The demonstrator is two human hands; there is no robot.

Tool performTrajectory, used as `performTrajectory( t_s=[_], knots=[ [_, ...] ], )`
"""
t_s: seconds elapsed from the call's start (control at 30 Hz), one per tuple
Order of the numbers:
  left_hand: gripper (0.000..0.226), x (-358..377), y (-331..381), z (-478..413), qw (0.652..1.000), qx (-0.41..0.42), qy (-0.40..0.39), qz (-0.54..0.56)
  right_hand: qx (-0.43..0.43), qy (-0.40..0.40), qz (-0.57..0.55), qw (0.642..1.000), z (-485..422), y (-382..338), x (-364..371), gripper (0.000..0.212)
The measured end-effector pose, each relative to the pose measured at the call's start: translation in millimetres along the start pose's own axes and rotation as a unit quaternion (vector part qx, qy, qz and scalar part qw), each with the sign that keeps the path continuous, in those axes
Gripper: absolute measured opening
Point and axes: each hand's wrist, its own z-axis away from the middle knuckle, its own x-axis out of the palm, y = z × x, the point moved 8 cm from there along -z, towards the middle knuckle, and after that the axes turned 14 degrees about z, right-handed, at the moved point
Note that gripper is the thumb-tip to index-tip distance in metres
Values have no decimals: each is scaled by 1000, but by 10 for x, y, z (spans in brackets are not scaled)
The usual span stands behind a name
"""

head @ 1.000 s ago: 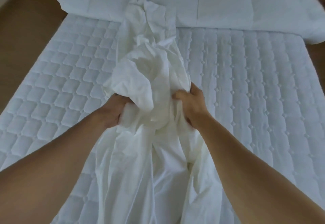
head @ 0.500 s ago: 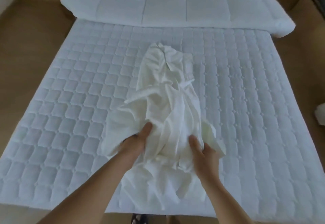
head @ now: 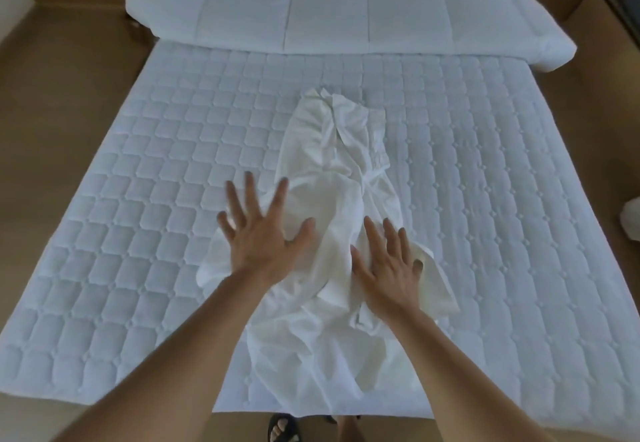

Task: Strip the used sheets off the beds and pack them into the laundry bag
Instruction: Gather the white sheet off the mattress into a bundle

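Left grip (head: 258, 233): released since half a second ago. Fingers straight and fanned wide, holding nothing, blurred, over the near-left edge of the sheet (head: 332, 171).
Right grip (head: 388, 261): also let go. Fingers straight and close together, palm down on the cloth; probably touching, though not certain.
Sheet: bunched into one long crumpled strip. Runs between the two grips, on ahead of them, and back toward the bed's near edge. Now lying on the mattress (head: 138, 199), no longer gathered up in closed fingers.
Mattress: bare quilted pad spreading out to either side of both grips.
Duvet (head: 329, 8): folded, far ahead of the grips at the head of the bed.
Laundry bag: not in view.
Change: from clutching the bundle to open palms, with the cloth set down and flatter.
Meaning: this bed looks stripped, packing not yet begun. Likely pressing down or regathering next, then carrying to the bag.
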Motion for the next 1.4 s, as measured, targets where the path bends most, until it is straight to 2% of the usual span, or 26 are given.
performTrajectory(
  t_s=[0.07,0.1,0.17,0.27,0.33,0.4,0.5,0.6,0.67,0.73,0.77,0.83,0.93,1.0,1.03,1.1,1.2,1.3,1.4],
  knots=[
    [86,427,-78,-132,985,-60,-164,1,27,-41,13,999,-35,93,165,94],
    [82,628,-139,-78,971,-97,-218,19,43,-62,18,997,-20,153,255,96],
    [79,963,-308,175,952,-156,-260,40,58,-87,38,994,45,245,441,93],
    [89,1211,-604,527,957,-184,-225,15,39,-89,80,992,154,291,739,84],
    [98,1330,-744,623,968,-165,-187,-15,26,-83,100,991,172,363,940,80],
    [97,1480,-835,645,973,-153,-165,-46,19,-79,116,990,110,469,1158,79],
    [97,1730,-922,520,973,-145,-159,-83,19,-67,108,992,-96,576,1396,81],
    [95,1845,-1013,455,971,-136,-174,-89,20,-94,112,989,-215,594,1454,79],
    [94,1797,-993,514,971,-129,-183,-83,29,-99,28,994,-128,519,1202,81],
    [93,1710,-899,518,972,-118,-187,-84,52,-49,-60,996,-98,362,816,92],
    [93,1682,-856,536,970,-115,-196,-81,46,-16,-58,997,-105,231,634,94],
    [90,1596,-776,589,972,-104,-205,-51,7,15,12,1000,-176,-27,476,90],
    [74,1398,-753,608,982,-97,-139,82,-13,-36,111,993,-338,-2,683,74],
    [81,1332,-848,529,973,-162,-67,150,16,-44,136,990,-369,217,861,68],
    [88,1368,-896,496,967,-203,-53,145,29,-41,146,988,-345,297,930,68],
    [90,1515,-911,439,966,-236,-60,86,57,-44,149,986,-307,414,1078,73],
    [86,1759,-1015,402,971,-226,-63,48,86,-53,125,987,-392,559,1332,93],
    [86,1928,-1147,330,976,-208,-48,48,85,-28,79,993,-541,594,1504,94],
    [86,1950,-1135,252,979,-193,-35,54,80,-37,65,994,-585,566,1522,96]
  ],
)
